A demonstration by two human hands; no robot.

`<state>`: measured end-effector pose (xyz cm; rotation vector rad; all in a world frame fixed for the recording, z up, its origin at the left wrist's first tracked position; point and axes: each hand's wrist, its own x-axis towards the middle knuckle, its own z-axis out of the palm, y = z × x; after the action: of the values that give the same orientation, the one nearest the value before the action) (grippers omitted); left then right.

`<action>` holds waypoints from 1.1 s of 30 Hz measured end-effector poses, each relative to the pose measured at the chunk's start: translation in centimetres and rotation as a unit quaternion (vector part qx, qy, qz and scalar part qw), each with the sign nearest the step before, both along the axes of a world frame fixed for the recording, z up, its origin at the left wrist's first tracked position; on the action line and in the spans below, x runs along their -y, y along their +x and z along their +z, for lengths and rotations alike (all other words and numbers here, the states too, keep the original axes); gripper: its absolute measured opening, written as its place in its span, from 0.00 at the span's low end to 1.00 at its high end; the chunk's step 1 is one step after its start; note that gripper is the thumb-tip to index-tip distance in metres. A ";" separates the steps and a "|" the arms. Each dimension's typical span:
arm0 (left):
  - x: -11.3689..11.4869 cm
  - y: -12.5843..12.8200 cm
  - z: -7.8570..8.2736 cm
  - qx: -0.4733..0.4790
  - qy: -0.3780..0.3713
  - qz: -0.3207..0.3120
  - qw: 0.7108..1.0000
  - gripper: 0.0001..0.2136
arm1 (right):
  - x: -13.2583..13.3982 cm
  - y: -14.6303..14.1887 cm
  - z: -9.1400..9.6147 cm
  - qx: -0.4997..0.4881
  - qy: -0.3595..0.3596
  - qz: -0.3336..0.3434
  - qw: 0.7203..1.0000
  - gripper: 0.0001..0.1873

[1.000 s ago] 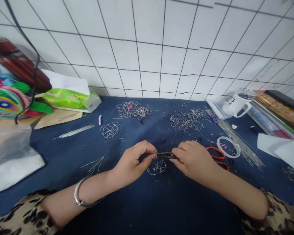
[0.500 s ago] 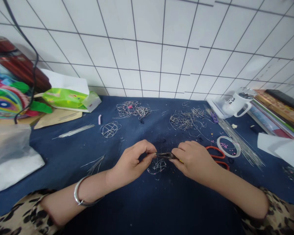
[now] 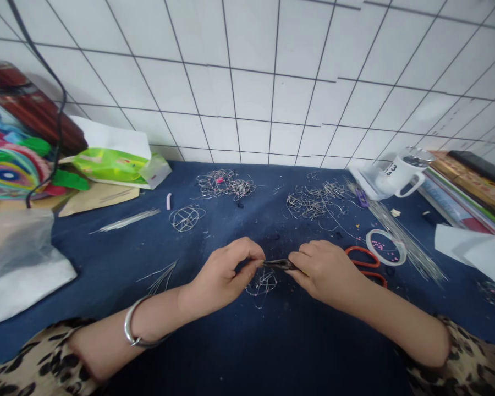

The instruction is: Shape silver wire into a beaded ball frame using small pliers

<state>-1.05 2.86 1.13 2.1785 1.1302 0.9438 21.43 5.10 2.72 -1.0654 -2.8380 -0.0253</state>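
My right hand [image 3: 324, 272] is closed round the handles of a pair of pliers [image 3: 281, 264], whose dark jaws point left. At the jaw tips, my left hand [image 3: 231, 269] pinches with thumb and forefinger. A small openwork piece of bent wire [image 3: 264, 282] with tiny pink beads hangs or lies just below the pliers, apparently joined to what the fingers pinch; the exact joint is too small to make out. Red-handled scissors [image 3: 363, 258] lie beside my right hand, partly hidden by it. Left of my left hand, several cut wires [image 3: 164, 278] rest on the blue cloth.
A wire ball [image 3: 187, 218] and tangled wire heaps [image 3: 225, 184] [image 3: 313, 201] lie farther back. On the right are a round dish of pink beads [image 3: 385, 247], long straight wires [image 3: 408, 239], a white mug [image 3: 404, 173] and books [image 3: 464, 198]. A plastic bag [image 3: 20, 269] sits left.
The beaded wire piece under the pliers has turned and shifted slightly left and down. Both hands keep nearly the same place and grip.
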 end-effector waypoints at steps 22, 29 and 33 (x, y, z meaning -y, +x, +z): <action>-0.2 0.1 0.2 0.026 -0.053 0.043 0.997 0.04 | -0.8 0.1 -0.8 -0.047 -0.049 -0.005 0.998 0.13; -0.2 0.2 0.0 0.024 -0.041 0.045 0.998 0.04 | -0.6 -0.1 -1.0 -0.048 -0.036 0.001 0.998 0.13; -0.2 0.2 0.1 0.061 -0.087 0.047 0.993 0.03 | -0.6 -0.1 -1.3 -0.051 -0.026 -0.002 0.998 0.13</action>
<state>-0.83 3.04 1.27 1.9172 1.2173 0.9655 21.36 5.73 1.39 -1.0503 -2.7596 0.0988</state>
